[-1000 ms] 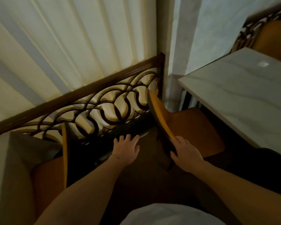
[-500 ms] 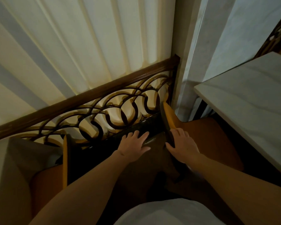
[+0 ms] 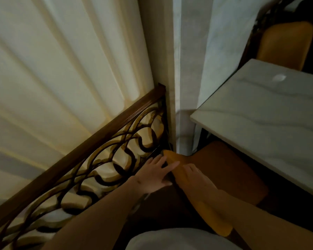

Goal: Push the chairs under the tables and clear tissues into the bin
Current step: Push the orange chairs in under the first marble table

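- While both hands rest on the chair back, the left hand lies flat, fingers spread.
- The right hand grips its top edge.
- The seat sits partly under the table.

White marble-look table top, basically bare

Only thing sitting on it is a small pale crumpled tissue, up near the far edge, well away from the near corner. The orange chair seat tucks partly under the near edge.
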